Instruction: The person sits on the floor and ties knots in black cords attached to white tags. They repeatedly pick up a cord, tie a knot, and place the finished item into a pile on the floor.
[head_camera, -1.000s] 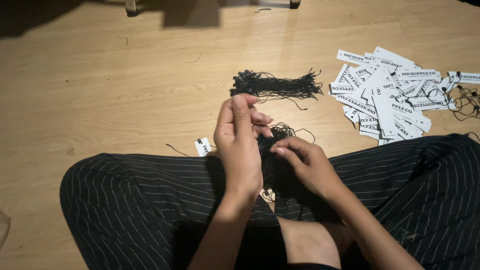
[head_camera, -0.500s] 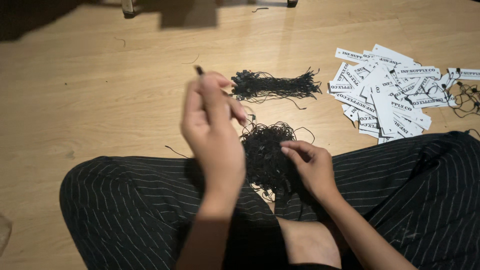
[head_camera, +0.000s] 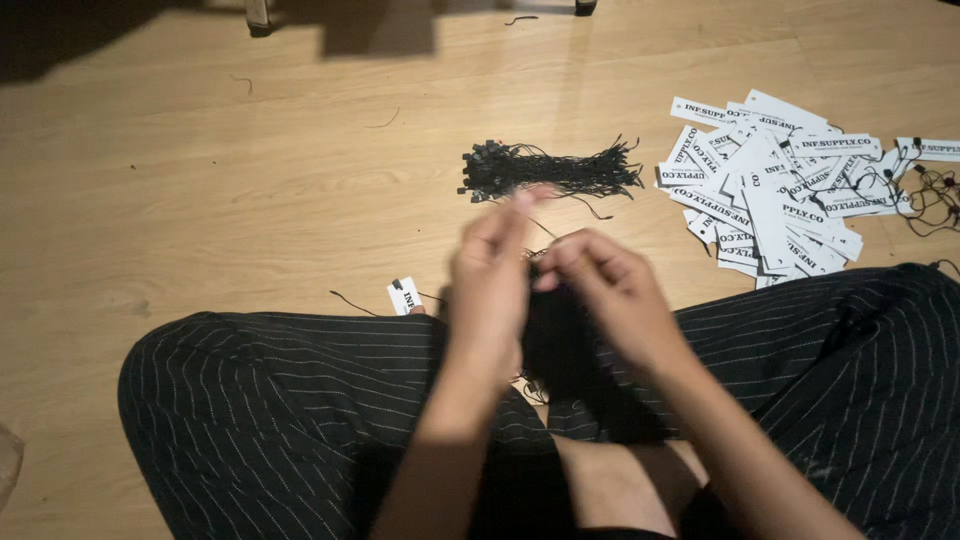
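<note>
**Head view: both hands working at a clump of black strings over the lap**

Head view, looking down on a seated person; all places are given relative to the pinstriped trousers (head_camera: 290, 400). The wooden floor (head_camera: 200, 200) spreads beyond the knees. Beyond the right knee lies a pile of white paper tags (head_camera: 770, 190); beyond the middle of the lap, apart from the pile, lies a tied bundle of black strings (head_camera: 550, 172). A single white tag (head_camera: 404, 296) with a thin string rests at the edge of the left thigh. Over the centre of the lap sits a loose dark clump of strings (head_camera: 560, 335), partly hidden by the hands. The left hand (head_camera: 490, 290) and right hand (head_camera: 605, 290) meet just above this clump, nearly touching. Both are motion-blurred. The right hand's fingers (head_camera: 560, 262) appear curled and pinched at the top of the clump; whether the left hand's fingers are closed on a strand cannot be told. The step in hand is judged to be separating one string from the clump. The next move would call for a fine pinch on a single strand and a clean pull free of the tangle.
</note>
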